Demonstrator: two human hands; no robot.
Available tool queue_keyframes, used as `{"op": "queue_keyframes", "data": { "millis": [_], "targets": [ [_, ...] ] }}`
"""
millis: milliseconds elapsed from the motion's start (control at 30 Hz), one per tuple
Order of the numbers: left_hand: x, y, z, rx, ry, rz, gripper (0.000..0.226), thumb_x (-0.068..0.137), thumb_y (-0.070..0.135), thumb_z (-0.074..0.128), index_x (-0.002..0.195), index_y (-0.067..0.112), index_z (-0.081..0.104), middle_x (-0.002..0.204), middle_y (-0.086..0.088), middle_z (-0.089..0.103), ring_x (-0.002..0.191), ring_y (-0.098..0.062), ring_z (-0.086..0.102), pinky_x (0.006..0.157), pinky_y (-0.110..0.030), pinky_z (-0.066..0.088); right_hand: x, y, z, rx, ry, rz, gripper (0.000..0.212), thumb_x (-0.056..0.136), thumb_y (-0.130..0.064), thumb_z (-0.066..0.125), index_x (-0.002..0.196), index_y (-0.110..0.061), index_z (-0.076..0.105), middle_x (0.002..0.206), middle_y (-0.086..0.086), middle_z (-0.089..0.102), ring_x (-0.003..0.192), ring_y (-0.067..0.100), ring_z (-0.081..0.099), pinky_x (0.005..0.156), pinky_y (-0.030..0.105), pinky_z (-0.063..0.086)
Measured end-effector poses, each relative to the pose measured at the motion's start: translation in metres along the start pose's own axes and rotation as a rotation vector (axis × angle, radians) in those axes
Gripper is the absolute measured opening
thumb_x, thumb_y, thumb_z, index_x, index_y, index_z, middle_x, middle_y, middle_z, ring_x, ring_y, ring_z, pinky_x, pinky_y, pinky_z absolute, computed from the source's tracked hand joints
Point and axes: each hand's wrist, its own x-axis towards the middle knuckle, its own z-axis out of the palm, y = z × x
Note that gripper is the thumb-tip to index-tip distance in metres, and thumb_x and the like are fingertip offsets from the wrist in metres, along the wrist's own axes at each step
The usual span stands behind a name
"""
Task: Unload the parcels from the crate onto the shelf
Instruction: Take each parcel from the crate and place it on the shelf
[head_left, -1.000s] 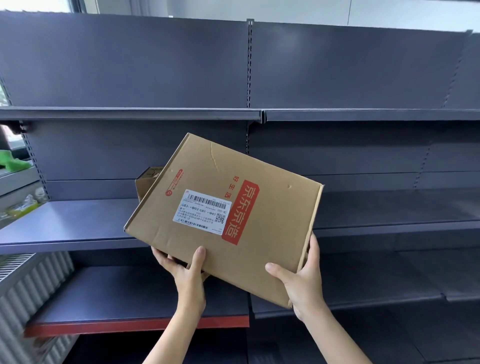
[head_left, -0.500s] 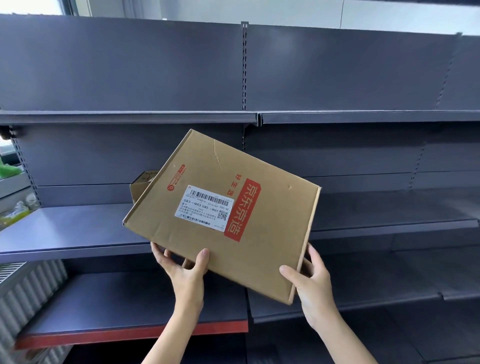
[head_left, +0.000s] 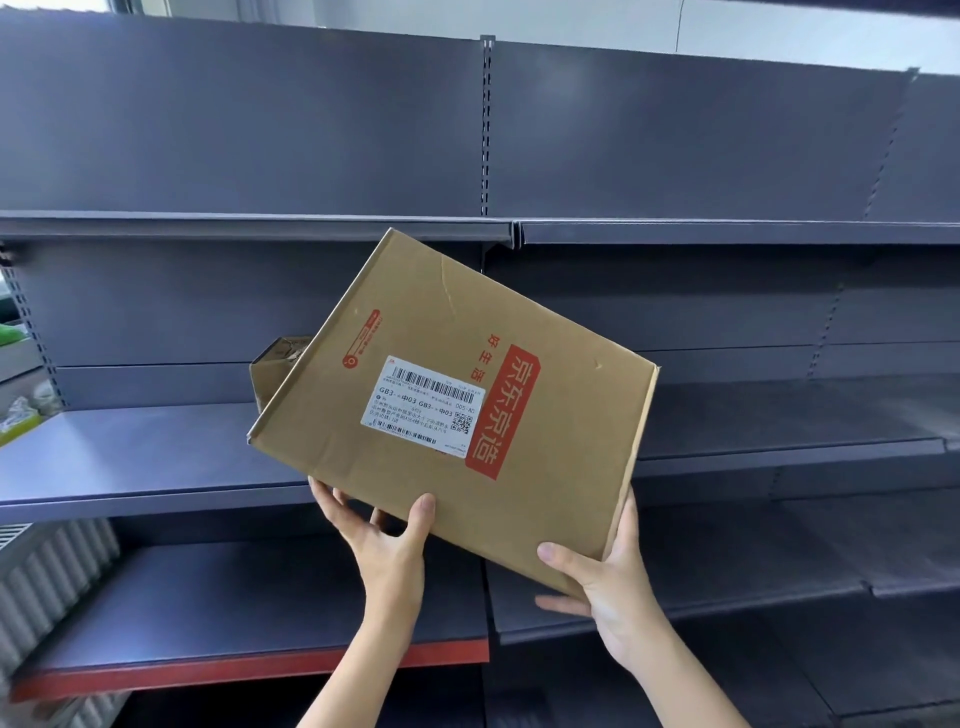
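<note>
A flat cardboard parcel (head_left: 467, 400) is held up in front of the grey shelving, tilted so that its labelled face is turned toward the camera and its far left corner is raised toward the edge of the upper shelf (head_left: 260, 228). Its long axis is seen to run from the upper left down to the lower right, and its near lower edge is the one gripped. The left hand (head_left: 384, 540) is placed under that edge toward the left, with the thumb pressed on the labelled face and the fingers spread behind the cardboard. The right hand (head_left: 608, 582) is wrapped round the near right corner, thumb laid on the front and fingers curled behind and beneath. The parcel thus lies up and away from both hands, and neither hand is clearly the nearer to the middle shelf (head_left: 130, 457), whose bare surface stretches just behind and below the parcel. A smaller brown box (head_left: 275, 364) is already stood on that shelf, partly hidden behind the parcel's left edge. The next move is judged to turn on tipping the raised far edge down and forward onto the middle shelf, to the right of the smaller box. The crate is not in view.
</note>
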Motion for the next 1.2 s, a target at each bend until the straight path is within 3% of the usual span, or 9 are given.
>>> {"op": "queue_keyframes", "data": {
  "millis": [300, 533, 933, 1100, 1200],
  "targets": [
    [0.001, 0.001, 0.006, -0.012, -0.005, 0.001, 0.104, 0.058, 0.038, 0.075, 0.124, 0.074, 0.004, 0.145, 0.020, 0.024, 0.128, -0.030, 0.045, 0.101, -0.061, 0.039, 0.005, -0.003, -0.005, 0.092, 0.048, 0.031, 0.089, 0.063, -0.002, 0.080, 0.118, -0.058, 0.037, 0.119, -0.006, 0.056, 0.104, 0.024, 0.061, 0.062, 0.049, 0.057],
    [-0.003, 0.002, 0.012, 0.011, -0.021, 0.033, 0.105, 0.057, 0.036, 0.076, 0.126, 0.071, 0.006, 0.142, 0.017, 0.026, 0.127, -0.028, 0.045, 0.100, -0.060, 0.042, 0.012, 0.000, -0.007, 0.159, 0.166, 0.092, 0.054, 0.069, -0.016, 0.079, 0.112, -0.035, 0.052, 0.113, 0.000, 0.062, 0.102, 0.025, 0.060, 0.060, 0.047, 0.057],
    [-0.005, -0.001, 0.010, 0.034, 0.015, 0.033, 0.104, 0.054, 0.037, 0.074, 0.123, 0.071, 0.003, 0.148, 0.011, 0.021, 0.134, -0.031, 0.036, 0.107, -0.061, 0.033, 0.010, 0.001, -0.005, 0.063, 0.171, 0.036, 0.050, 0.071, -0.020, 0.077, 0.108, -0.042, 0.052, 0.107, -0.007, 0.063, 0.097, 0.017, 0.061, 0.062, 0.047, 0.059],
    [-0.008, -0.005, 0.008, 0.047, 0.017, 0.053, 0.102, 0.056, 0.036, 0.073, 0.123, 0.070, 0.005, 0.146, 0.010, 0.024, 0.129, -0.031, 0.040, 0.102, -0.059, 0.041, 0.011, -0.001, -0.007, 0.033, 0.174, 0.008, 0.047, 0.071, -0.020, 0.077, 0.104, -0.043, 0.053, 0.104, -0.008, 0.065, 0.097, 0.017, 0.062, 0.063, 0.045, 0.059],
    [-0.005, -0.006, 0.007, 0.048, 0.015, 0.075, 0.101, 0.056, 0.036, 0.073, 0.123, 0.069, 0.006, 0.145, 0.010, 0.025, 0.126, -0.029, 0.043, 0.092, -0.046, 0.050, 0.012, -0.001, -0.005, 0.057, 0.194, -0.003, 0.043, 0.072, -0.018, 0.076, 0.102, -0.040, 0.056, 0.101, -0.006, 0.066, 0.094, 0.018, 0.063, 0.061, 0.042, 0.059]
  ]
}}
